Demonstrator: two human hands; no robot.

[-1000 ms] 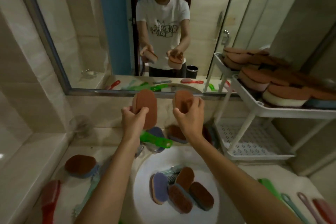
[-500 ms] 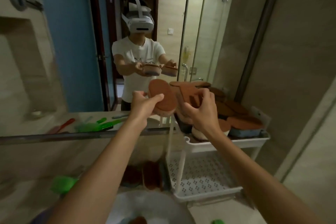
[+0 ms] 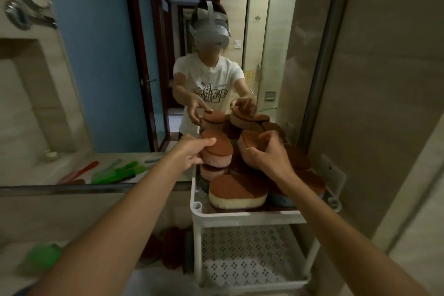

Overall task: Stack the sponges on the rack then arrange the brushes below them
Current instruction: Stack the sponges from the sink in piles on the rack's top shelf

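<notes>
Sponges (image 3: 237,191) piled high on the rack's (image 3: 245,220) top shelf, both hands over the heap.
Left hand (image 3: 192,151) pinches one flat atop the left stack; right hand (image 3: 266,154) clutches another, tilted, directly above the middle.

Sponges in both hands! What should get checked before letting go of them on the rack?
1. Left hand has its sponge over the pile: ok, it sits on top of another sponge at the rack's left side.
2. Right hand sponge is over the top shelf: ok, but it is tilted, not flat.
3. Pile is steady enough for more: cannot tell; the sponges lie heaped unevenly.
4. Front sponge with the cream base is inside the rim: ok.
5. Lower shelf is free for brushes: ok, nothing shows on it.
6. Brushes are ready nearby: cannot tell; a green blur sits at bottom left.
</notes>
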